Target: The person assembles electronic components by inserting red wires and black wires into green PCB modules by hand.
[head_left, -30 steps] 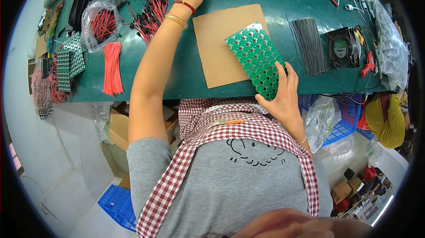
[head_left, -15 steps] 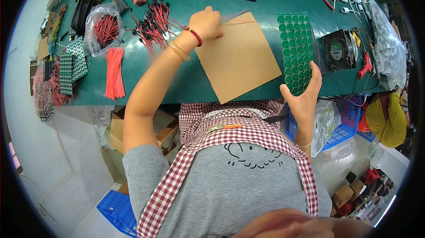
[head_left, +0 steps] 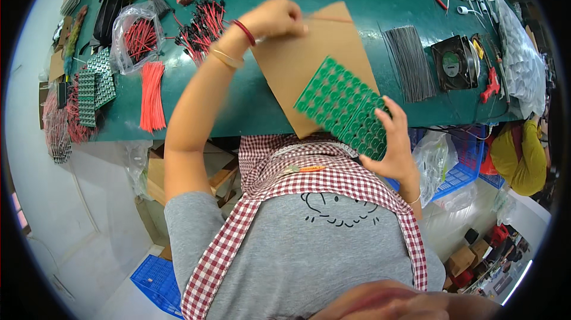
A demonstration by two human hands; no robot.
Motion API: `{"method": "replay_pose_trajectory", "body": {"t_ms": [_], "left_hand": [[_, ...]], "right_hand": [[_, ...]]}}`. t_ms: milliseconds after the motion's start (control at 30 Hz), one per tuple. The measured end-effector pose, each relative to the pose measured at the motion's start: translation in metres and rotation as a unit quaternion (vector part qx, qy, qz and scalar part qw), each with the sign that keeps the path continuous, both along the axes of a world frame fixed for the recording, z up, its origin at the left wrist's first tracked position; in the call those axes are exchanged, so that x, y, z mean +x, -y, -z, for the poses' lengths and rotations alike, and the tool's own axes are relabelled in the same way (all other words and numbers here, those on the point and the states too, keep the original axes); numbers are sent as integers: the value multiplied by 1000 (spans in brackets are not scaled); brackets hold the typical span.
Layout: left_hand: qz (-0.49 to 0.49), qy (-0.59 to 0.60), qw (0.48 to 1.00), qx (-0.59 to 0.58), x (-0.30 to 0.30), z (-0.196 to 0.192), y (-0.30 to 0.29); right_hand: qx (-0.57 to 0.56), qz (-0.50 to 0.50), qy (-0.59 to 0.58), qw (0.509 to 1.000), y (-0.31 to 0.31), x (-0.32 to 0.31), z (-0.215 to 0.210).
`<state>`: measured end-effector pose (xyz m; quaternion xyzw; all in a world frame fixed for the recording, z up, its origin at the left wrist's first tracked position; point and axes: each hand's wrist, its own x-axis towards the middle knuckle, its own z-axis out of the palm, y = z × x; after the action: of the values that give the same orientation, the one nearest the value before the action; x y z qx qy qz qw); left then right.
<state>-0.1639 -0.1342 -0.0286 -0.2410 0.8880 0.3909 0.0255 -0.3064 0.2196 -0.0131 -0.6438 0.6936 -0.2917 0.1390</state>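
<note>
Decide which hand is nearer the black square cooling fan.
Right. In the picture, the right hand is below-left of the fan; the left hand is farther left, by the brown cardboard sheet.

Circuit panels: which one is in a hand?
The green panel in the right hand, partly over the cardboard; the others lie untouched at the picture's left and top.

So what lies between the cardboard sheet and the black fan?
In the head view, a bundle of thin grey wires lies between the cardboard sheet and the black fan.
</note>
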Motion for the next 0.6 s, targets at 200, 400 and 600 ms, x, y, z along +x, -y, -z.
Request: {"method": "replay_pose_trajectory", "body": {"t_ms": [200, 400, 600], "left_hand": [[-85, -178, 934, -299, -55, -128, 30], [-149, -253, 846, -445, -93, -108, 106], [-172, -274, 835, -445, -111, -102, 153]], "right_hand": [[52, -105, -14, 993, 36, 6, 4], [64, -166, -50, 983, 106, -2, 12], [124, -180, -58, 974, 124, -11, 30]]}}
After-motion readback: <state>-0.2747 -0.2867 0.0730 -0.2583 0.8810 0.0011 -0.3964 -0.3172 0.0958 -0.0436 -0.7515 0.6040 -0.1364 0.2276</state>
